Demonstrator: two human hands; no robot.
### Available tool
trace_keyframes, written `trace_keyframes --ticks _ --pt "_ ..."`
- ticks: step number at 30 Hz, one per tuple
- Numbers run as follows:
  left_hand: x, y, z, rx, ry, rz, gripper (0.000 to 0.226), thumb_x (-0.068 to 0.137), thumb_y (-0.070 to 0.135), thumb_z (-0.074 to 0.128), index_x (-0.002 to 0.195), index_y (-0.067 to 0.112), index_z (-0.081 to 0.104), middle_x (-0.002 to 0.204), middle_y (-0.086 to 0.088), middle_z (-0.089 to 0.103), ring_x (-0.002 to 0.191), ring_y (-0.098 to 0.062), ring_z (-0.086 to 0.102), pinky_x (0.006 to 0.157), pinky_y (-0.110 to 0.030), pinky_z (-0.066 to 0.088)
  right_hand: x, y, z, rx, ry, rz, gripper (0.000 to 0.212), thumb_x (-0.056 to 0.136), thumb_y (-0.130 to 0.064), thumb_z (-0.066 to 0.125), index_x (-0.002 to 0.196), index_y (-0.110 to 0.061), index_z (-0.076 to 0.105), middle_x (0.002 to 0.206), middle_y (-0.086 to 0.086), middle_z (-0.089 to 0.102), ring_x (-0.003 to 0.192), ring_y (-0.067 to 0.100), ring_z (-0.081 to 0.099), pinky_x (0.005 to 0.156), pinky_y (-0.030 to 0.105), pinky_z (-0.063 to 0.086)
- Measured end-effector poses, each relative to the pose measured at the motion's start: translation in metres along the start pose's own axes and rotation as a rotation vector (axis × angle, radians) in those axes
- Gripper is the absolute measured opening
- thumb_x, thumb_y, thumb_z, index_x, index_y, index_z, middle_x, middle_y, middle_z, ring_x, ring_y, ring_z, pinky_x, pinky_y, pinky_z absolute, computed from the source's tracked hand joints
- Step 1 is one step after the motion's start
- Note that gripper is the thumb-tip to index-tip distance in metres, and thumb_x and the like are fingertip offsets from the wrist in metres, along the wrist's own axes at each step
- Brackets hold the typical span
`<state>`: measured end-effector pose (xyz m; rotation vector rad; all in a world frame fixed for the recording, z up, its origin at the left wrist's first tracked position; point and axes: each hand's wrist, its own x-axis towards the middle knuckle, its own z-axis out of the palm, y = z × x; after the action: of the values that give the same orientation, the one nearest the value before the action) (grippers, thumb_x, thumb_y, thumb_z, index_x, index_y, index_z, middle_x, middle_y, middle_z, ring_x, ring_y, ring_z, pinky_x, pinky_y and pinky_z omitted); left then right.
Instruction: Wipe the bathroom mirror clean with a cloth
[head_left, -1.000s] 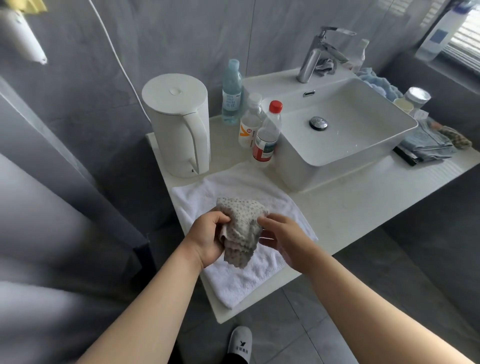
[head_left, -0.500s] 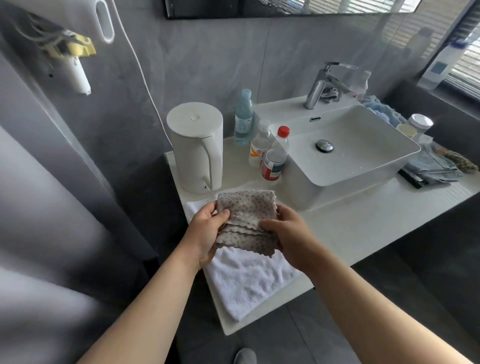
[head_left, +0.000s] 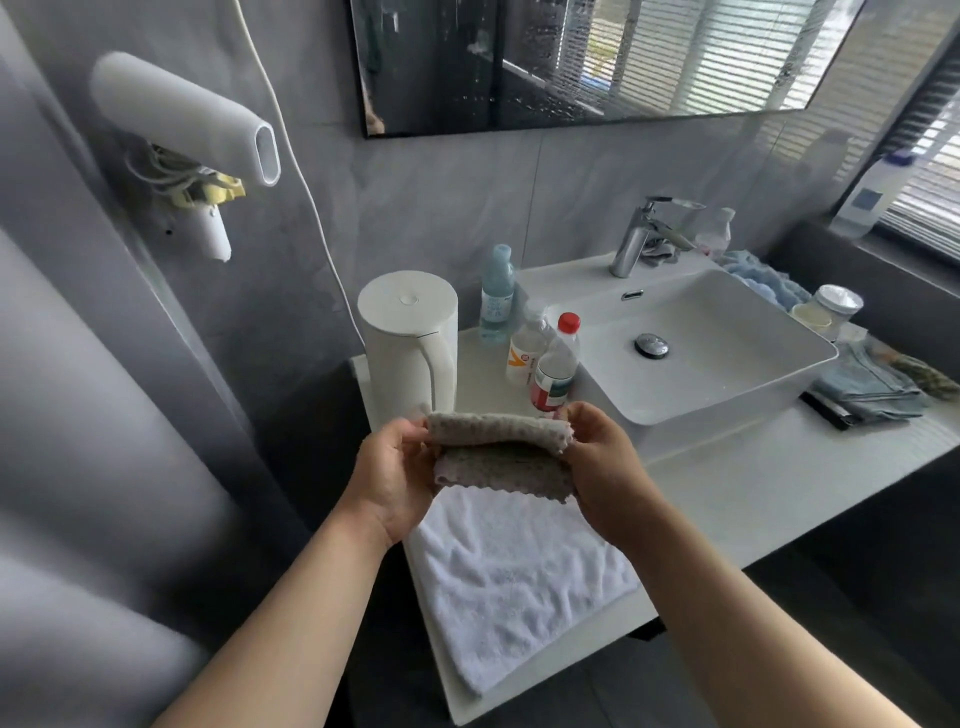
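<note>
Both hands (head_left: 498, 467) have raised the cloth (head_left: 501, 454); mirror (head_left: 597, 57), apparently streaked, now visible.

Honestly I can't read any text here; the labels on the red-capped bottle (head_left: 555, 365) and the clear bottle (head_left: 525, 352) are too blurry.

Two bare forearms, left hand (head_left: 395, 475) and right hand (head_left: 605, 467) ungloved, sleeveless.
</note>
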<state>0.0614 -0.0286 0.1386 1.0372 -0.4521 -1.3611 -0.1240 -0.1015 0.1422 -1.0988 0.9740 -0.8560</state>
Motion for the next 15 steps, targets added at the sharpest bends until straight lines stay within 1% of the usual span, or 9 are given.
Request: trace_keyframes --ticks 3,4,6,7,9,10,11,14,15 --pt "0.003 0.008 0.007 0.068 0.029 0.054 0.022 0.092 0.008 0.050 0.071 0.007 0.058 0.088 -0.013 0.067 0.077 -0.024 0.061 0.066 -0.034 0.045 0.002 -0.011 0.000 -0.073 -0.005 -0.057 0.036 0.084 0.022 0.054 0.073 -0.013 0.054 0.092 0.001 0.068 0.075 0.013 0.064 0.066 0.035 0.051" --pt "0.004 0.010 0.010 0.118 0.032 0.093 0.013 0.088 0.001 0.058 0.077 0.008 0.058 0.090 -0.013 0.066 0.078 -0.024 0.062 0.066 -0.033 0.049 0.003 -0.014 0.000 -0.057 -0.014 -0.056 0.037 0.085 0.022 0.050 0.072 -0.012 0.055 0.097 0.004 0.069 0.082 0.017 0.065 0.070 0.037 0.051" --pt "0.006 0.013 0.014 0.199 0.064 0.159 0.027 0.080 -0.014 0.062 0.092 0.009 0.057 0.092 -0.011 0.064 0.079 -0.021 0.064 0.064 -0.031 0.056 0.005 -0.023 0.000 0.075 -0.012 -0.003 0.036 0.086 0.020 0.039 0.077 -0.009 0.058 0.099 0.013 0.066 0.088 0.026 0.060 0.070 0.037 0.047" --pt "0.006 0.015 0.016 0.246 0.087 0.188 0.034 0.079 -0.019 0.060 0.098 0.010 0.057 0.092 -0.011 0.063 0.081 -0.021 0.064 0.065 -0.031 0.057 0.005 -0.027 0.000 0.151 -0.018 0.033 0.030 0.089 0.013 0.038 0.085 -0.007 0.060 0.098 0.016 0.064 0.088 0.028 0.057 0.071 0.036 0.046" --pt "0.004 0.019 0.019 0.372 0.132 0.250 0.042 0.080 -0.019 0.059 0.107 0.014 0.058 0.099 -0.013 0.063 0.088 -0.023 0.064 0.069 -0.034 0.058 0.004 -0.033 0.000 0.159 -0.067 0.067 0.017 0.099 -0.015 0.047 0.101 -0.008 0.062 0.095 0.013 0.063 0.086 0.026 0.060 0.074 0.037 0.048" --pt "0.004 0.021 0.021 0.433 0.143 0.276 0.046 0.080 -0.017 0.061 0.109 0.019 0.059 0.104 -0.013 0.064 0.092 -0.023 0.064 0.070 -0.033 0.057 0.003 -0.036 0.001 0.044 -0.096 0.061 0.021 0.099 -0.029 0.054 0.105 -0.011 0.063 0.094 0.010 0.064 0.086 0.023 0.063 0.076 0.037 0.051" --pt "0.003 0.023 0.022 0.478 0.149 0.300 0.050 0.080 -0.016 0.064 0.110 0.023 0.059 0.107 -0.013 0.064 0.095 -0.023 0.065 0.070 -0.031 0.057 0.003 -0.037 0.003 -0.131 -0.117 0.040 0.024 0.095 -0.035 0.063 0.106 -0.013 0.066 0.094 0.007 0.067 0.088 0.021 0.065 0.077 0.035 0.053" --pt "0.000 0.027 0.028 0.575 0.181 0.393 0.055 0.075 -0.010 0.071 0.107 0.034 0.060 0.106 -0.008 0.066 0.096 -0.025 0.068 0.076 -0.038 0.060 0.001 -0.042 0.016 -0.612 -0.018 -0.120 0.011 0.082 -0.028 0.077 0.083 -0.019 0.071 0.081 0.003 0.071 0.078 0.017 0.067 0.072 0.033 0.058" --pt "-0.002 0.029 0.031 0.617 0.197 0.427 0.055 0.074 -0.007 0.074 0.105 0.036 0.061 0.103 -0.006 0.067 0.095 -0.023 0.068 0.079 -0.039 0.060 0.003 -0.042 0.019 -0.698 0.037 -0.175 0.016 0.080 -0.028 0.076 0.074 -0.015 0.070 0.071 0.003 0.069 0.071 0.018 0.066 0.070 0.037 0.056"
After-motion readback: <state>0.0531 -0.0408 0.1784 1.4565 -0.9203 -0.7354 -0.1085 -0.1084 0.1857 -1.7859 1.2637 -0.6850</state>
